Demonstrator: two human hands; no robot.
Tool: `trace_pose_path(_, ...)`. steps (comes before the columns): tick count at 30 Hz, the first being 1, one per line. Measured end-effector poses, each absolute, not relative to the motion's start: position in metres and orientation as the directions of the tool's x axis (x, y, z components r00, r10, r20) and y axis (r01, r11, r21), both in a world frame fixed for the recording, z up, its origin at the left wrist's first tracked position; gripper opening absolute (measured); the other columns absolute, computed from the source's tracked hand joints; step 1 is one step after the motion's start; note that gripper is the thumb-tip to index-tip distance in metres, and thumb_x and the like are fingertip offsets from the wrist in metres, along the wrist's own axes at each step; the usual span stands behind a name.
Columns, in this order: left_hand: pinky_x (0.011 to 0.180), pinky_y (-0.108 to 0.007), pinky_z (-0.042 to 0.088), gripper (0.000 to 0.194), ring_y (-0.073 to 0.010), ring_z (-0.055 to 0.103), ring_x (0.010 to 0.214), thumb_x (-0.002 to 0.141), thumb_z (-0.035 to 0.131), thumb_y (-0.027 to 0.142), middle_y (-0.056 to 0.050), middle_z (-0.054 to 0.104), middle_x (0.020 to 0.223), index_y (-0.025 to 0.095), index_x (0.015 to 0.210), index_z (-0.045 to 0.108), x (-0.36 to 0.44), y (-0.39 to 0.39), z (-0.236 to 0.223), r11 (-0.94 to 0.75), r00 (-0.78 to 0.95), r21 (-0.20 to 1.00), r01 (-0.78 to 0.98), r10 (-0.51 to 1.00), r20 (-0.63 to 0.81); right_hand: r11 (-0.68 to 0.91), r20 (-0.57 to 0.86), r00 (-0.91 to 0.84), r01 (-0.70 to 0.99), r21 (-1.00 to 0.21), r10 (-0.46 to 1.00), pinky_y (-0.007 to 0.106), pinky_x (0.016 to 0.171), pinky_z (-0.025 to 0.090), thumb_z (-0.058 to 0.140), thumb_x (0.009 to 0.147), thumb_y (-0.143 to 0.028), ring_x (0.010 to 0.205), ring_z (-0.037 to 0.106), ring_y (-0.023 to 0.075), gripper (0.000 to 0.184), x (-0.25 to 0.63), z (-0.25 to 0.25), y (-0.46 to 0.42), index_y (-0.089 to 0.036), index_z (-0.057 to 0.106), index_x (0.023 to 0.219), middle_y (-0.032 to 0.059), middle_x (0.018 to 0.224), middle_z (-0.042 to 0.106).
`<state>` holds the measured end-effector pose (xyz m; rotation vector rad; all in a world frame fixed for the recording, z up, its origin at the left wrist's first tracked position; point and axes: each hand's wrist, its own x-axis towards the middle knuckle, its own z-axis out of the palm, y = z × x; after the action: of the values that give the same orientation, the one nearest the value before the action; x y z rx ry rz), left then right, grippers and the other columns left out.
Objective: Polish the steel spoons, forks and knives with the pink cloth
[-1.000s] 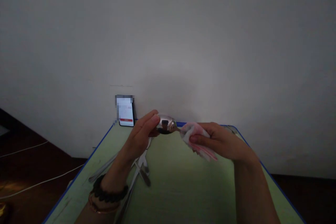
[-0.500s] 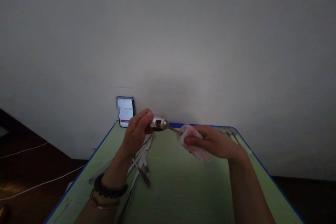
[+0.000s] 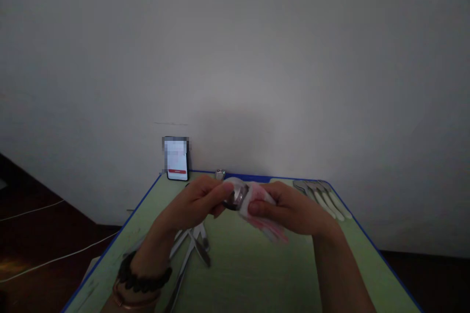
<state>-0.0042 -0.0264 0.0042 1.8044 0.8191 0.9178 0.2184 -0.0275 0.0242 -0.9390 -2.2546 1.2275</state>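
Note:
My left hand is closed on the rounded bowl of a shiny metal spoon, its thumb on top. My right hand pinches a folded white and pink cloth against the spoon, where the bowl meets the handle. Cloth and fingers hide the handle. The spoon is held above the green table, with both hands close together. Below my left hand lies a loose pile of metal cutlery, partly covered by my wrist and forearm.
A phone with a lit screen leans on the wall at the table's back left corner. Several white-handled pieces of cutlery, apparently forks, lie side by side at the back right. A small shiny object sits at the blue back edge.
My left hand has come down and to the right with the spoon. The cloth in my right hand has slid along the handle up to the bowl, and my hands are closer together.

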Motion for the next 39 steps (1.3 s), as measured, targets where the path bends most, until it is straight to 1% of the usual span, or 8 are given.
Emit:
trace_pose_path(3, 0.035, -0.022, 0.015, 0.05, -0.006, 0.022, 0.034, 0.082, 0.045, 0.048, 0.006, 0.029, 0.036, 0.018, 0.043, 0.042, -0.017, -0.022, 0.002, -0.272, 0.283, 0.962, 0.014, 0.924, 0.257, 0.359, -0.017, -0.661, 0.429, -0.829, 0.75, 0.02, 0.054, 0.035, 0.051, 0.084, -0.046, 0.057, 0.042, 0.009, 0.033, 0.234, 0.023, -0.023, -0.016, 0.055, 0.073, -0.0029, 0.064, 0.05)
trace_pose_path(5, 0.035, -0.021, 0.015, 0.048, -0.0059, 0.021, 0.034, 0.08, 0.046, 0.049, 0.006, 0.028, 0.036, 0.018, 0.045, 0.043, -0.018, -0.021, 0.001, -0.237, 0.23, 0.971, -0.032, 0.944, 0.238, 0.359, -0.015, -0.628, 0.463, -0.81, 0.778, 0.02, 0.055, 0.035, 0.05, 0.084, -0.046, 0.058, 0.044, 0.0096, 0.033, 0.235, 0.025, -0.024, -0.015, 0.057, 0.075, -0.0023, 0.065, 0.052)
trace_pose_path(12, 0.036, -0.018, 0.021, 0.05, -0.0047, 0.029, 0.037, 0.086, 0.044, 0.046, 0.004, 0.039, 0.041, 0.015, 0.047, 0.046, -0.004, -0.026, 0.005, -0.265, 0.569, 0.958, 0.108, 0.807, 0.159, 0.466, 0.081, -0.671, 0.416, -0.781, 0.737, 0.019, 0.056, 0.035, 0.053, 0.085, -0.042, 0.056, 0.044, 0.008, 0.028, 0.21, 0.04, -0.042, -0.017, 0.061, 0.08, -0.004, 0.065, 0.056)
trace_pose_path(18, 0.032, -0.019, 0.013, 0.051, -0.0043, 0.021, 0.031, 0.081, 0.048, 0.05, 0.007, 0.025, 0.034, 0.018, 0.041, 0.038, -0.026, -0.024, 0.003, -0.268, 0.317, 0.962, -0.057, 0.908, 0.272, 0.443, 0.034, -0.615, 0.528, -0.724, 0.788, 0.02, 0.055, 0.035, 0.051, 0.085, -0.045, 0.058, 0.049, 0.0102, 0.032, 0.228, 0.042, -0.042, -0.016, 0.063, 0.079, -0.0015, 0.066, 0.059)
trace_pose_path(24, 0.033, -0.018, 0.018, 0.052, -0.0042, 0.027, 0.034, 0.086, 0.042, 0.051, 0.005, 0.037, 0.039, 0.015, 0.048, 0.047, -0.012, -0.029, 0.006, -0.314, 0.611, 0.927, 0.206, 0.781, 0.129, 0.505, 0.055, -0.698, 0.459, -0.731, 0.714, 0.02, 0.055, 0.035, 0.05, 0.085, -0.046, 0.059, 0.049, 0.0097, 0.032, 0.218, 0.037, -0.039, -0.016, 0.063, 0.084, -0.0016, 0.069, 0.061)
trace_pose_path(30, 0.031, -0.019, 0.017, 0.057, -0.0044, 0.026, 0.03, 0.086, 0.04, 0.056, 0.005, 0.035, 0.035, 0.015, 0.047, 0.047, -0.025, -0.028, 0.005, -0.338, 0.475, 0.934, 0.117, 0.845, 0.247, 0.467, 0.045, -0.623, 0.534, -0.705, 0.781, 0.02, 0.056, 0.036, 0.051, 0.086, -0.044, 0.06, 0.05, 0.0101, 0.032, 0.237, 0.042, -0.041, -0.015, 0.063, 0.081, -0.0009, 0.069, 0.061)
trace_pose_path(35, 0.034, -0.017, 0.024, 0.051, -0.0045, 0.032, 0.033, 0.089, 0.041, 0.045, 0.004, 0.042, 0.038, 0.014, 0.048, 0.049, -0.014, -0.032, 0.006, -0.368, 0.603, 0.909, 0.195, 0.776, 0.184, 0.498, 0.041, -0.688, 0.482, -0.721, 0.725, 0.019, 0.052, 0.034, 0.052, 0.084, -0.047, 0.056, 0.048, 0.0091, 0.032, 0.222, 0.042, -0.042, -0.016, 0.063, 0.082, -0.0025, 0.066, 0.06)
trace_pose_path(39, 0.03, -0.018, 0.019, 0.054, -0.0051, 0.03, 0.03, 0.087, 0.042, 0.048, 0.003, 0.04, 0.035, 0.015, 0.045, 0.048, -0.019, -0.03, 0.006, -0.356, 0.466, 0.926, 0.126, 0.845, 0.262, 0.474, 0.052, -0.623, 0.535, -0.7, 0.781, 0.02, 0.056, 0.036, 0.053, 0.085, -0.043, 0.062, 0.053, 0.0107, 0.03, 0.232, 0.043, -0.04, -0.017, 0.065, 0.082, -0.001, 0.07, 0.062)
